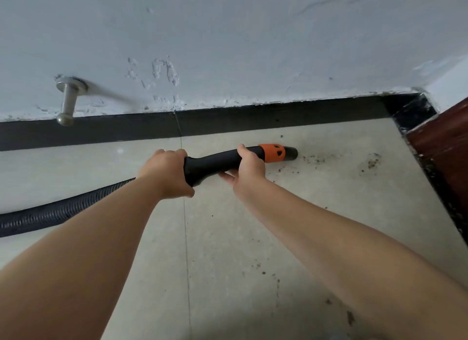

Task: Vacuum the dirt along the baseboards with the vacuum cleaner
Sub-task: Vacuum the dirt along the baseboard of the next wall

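Observation:
I hold a black vacuum nozzle (217,162) with an orange collar (274,153) low over the pale tiled floor. My left hand (166,174) grips the thick rear end of the handle. My right hand (249,163) grips the tube just behind the orange collar. The open tip (292,153) points right, close to scattered dark dirt (316,159) on the tile. More dirt (373,161) lies near the corner. A dark baseboard (253,120) runs along the wall just beyond the nozzle. The ribbed black hose (58,209) trails off to the left.
A metal door stop (67,100) juts from the white wall at left, above the baseboard. A reddish-brown wooden door or frame (445,147) closes the corner at right. Crumbs of dirt (263,272) dot the near floor tiles.

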A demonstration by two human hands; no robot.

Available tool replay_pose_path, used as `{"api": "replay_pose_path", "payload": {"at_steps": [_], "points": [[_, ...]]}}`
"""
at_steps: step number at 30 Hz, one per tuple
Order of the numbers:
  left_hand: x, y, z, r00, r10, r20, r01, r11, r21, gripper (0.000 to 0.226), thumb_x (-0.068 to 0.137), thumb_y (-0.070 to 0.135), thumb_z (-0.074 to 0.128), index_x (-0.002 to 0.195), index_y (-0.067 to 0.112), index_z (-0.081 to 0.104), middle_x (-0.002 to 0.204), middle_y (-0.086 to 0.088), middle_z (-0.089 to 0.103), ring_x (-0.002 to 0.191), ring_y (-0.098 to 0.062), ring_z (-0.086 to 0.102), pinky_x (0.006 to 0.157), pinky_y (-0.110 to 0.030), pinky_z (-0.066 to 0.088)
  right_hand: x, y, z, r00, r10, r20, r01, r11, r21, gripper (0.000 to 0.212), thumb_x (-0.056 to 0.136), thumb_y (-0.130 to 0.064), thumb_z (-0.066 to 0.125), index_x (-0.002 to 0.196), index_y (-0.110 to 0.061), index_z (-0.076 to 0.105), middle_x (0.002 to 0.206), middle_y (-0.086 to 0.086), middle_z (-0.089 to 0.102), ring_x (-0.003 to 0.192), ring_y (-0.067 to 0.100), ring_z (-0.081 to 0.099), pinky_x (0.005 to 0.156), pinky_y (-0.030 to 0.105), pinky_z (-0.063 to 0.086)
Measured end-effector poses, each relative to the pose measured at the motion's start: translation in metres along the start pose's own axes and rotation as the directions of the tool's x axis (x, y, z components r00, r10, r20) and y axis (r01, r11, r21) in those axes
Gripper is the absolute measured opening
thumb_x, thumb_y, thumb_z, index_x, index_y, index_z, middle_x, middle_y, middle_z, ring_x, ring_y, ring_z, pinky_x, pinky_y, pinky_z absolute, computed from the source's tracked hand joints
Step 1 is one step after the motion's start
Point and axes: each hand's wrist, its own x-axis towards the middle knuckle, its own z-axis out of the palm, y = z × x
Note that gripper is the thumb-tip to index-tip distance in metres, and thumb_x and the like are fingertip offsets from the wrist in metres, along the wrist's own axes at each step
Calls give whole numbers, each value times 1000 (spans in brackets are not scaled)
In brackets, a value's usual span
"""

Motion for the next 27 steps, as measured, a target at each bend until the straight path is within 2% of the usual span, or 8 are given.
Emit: {"api": "replay_pose_path", "payload": {"at_steps": [5, 12, 18, 23, 27], "points": [[10, 29, 6, 999, 50, 13, -51, 999, 21, 39, 65, 28, 73, 92, 19, 47, 74, 4, 47, 85, -17, 42, 64, -29, 39, 5, -17, -22, 999, -28, -39, 30, 998, 51, 48, 91, -19, 59, 133, -6, 39, 107, 13, 50, 106, 32, 56, 72, 42, 52], [16, 82, 13, 992, 121, 21, -122, 991, 57, 40, 67, 33, 73, 93, 19, 46, 73, 4, 42, 82, -17, 42, 61, -28, 38, 17, -45, -57, 988, -64, -138, 81, 989, 123, 49, 91, -22, 59, 133, -8, 39, 120, 15, 54, 110, 34, 55, 74, 43, 51], [22, 133, 25, 985, 171, 29, -173, 982, 74, 42, 69, 37, 71, 97, 18, 47, 71, 4, 42, 82, -18, 42, 60, -27, 38, 26, -71, -94, 973, -101, -209, 139, 974, 177, 48, 91, -24, 58, 133, -8, 42, 105, 12, 54, 96, 31, 55, 85, 45, 51], [27, 178, 37, 978, 206, 17, -207, 975, 82, 42, 70, 40, 70, 93, 18, 41, 70, 4, 40, 82, -17, 40, 54, -25, 32, 34, -96, -127, 955, -132, -266, 185, 965, 188, 44, 91, -25, 58, 129, -6, 45, 99, 9, 52, 91, 28, 52, 83, 42, 49], [29, 212, 51, 977, 212, 21, -213, 976, 37, 41, 72, 38, 68, 92, 17, 39, 70, 4, 38, 83, -18, 40, 59, -27, 36, 40, -115, -154, 942, -136, -308, 200, 962, 187, 44, 91, -25, 59, 128, -6, 45, 99, 10, 51, 97, 30, 53, 87, 42, 48]]}}
